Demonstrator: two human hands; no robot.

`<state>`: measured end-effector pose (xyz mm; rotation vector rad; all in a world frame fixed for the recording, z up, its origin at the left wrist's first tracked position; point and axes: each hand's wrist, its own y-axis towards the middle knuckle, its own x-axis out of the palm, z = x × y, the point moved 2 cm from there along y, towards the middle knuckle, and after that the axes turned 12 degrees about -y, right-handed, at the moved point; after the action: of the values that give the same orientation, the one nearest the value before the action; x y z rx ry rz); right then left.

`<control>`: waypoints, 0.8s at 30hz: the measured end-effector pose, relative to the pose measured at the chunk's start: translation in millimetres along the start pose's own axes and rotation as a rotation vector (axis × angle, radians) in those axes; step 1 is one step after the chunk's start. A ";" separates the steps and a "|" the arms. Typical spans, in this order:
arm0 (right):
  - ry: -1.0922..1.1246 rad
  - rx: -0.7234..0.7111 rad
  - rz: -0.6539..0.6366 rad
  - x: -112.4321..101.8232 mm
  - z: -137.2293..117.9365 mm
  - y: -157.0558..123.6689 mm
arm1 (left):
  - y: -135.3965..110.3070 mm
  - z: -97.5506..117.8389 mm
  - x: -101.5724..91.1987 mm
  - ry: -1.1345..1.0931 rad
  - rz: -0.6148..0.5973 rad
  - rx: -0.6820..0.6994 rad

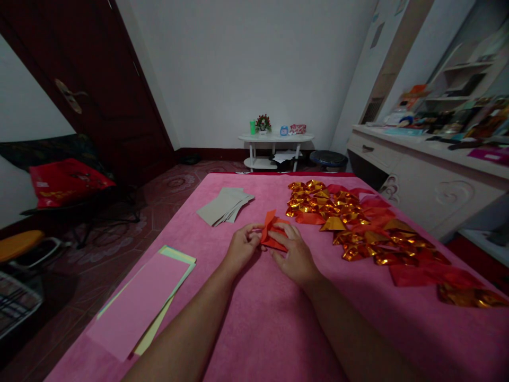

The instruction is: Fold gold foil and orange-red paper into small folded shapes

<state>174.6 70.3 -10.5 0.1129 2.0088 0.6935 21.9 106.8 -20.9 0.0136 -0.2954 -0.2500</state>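
Note:
A partly folded piece of orange-red paper [274, 241] is between my hands at the middle of the pink-covered table [254, 313]. My left hand [244, 244] pinches its left edge, with thumb and fingertips close together. From the right, my right hand [292, 252] has its fingers bent over the paper and grips it. One flap of the paper stands up between the hands. Beyond my left hand lies a fanned stack of grey paper sheets [225, 206]. Right of my right hand spread many folded pieces of shiny gold paper [334, 225], mixed with red and orange ones.
Long pink, yellow and green paper strips [147, 302] lie at the table's left edge. A red bag [69, 180] rests on a chair at left. Behind the table stand a small white side table [274, 138] and a round stool [328, 158]. A cluttered white dresser [437, 164] is at right.

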 end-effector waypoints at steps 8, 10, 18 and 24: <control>0.059 0.020 -0.034 4.4 9.8 -0.8 | 0.9 0.9 -8.0 0.298 0.020 0.181; 0.071 0.009 -0.037 5.3 11.2 -1.0 | 0.7 6.9 -10.1 0.486 0.039 0.347; 0.220 0.066 -0.026 11.6 17.7 -1.3 | -7.0 14.8 -7.9 0.995 -0.258 0.563; 0.209 0.180 -0.005 13.0 21.5 -3.9 | -7.8 17.6 -4.8 1.016 -0.298 0.568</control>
<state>186.3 80.8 -30.5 0.1466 2.2705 0.5376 10.4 100.8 -5.8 0.7293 0.6623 -0.4149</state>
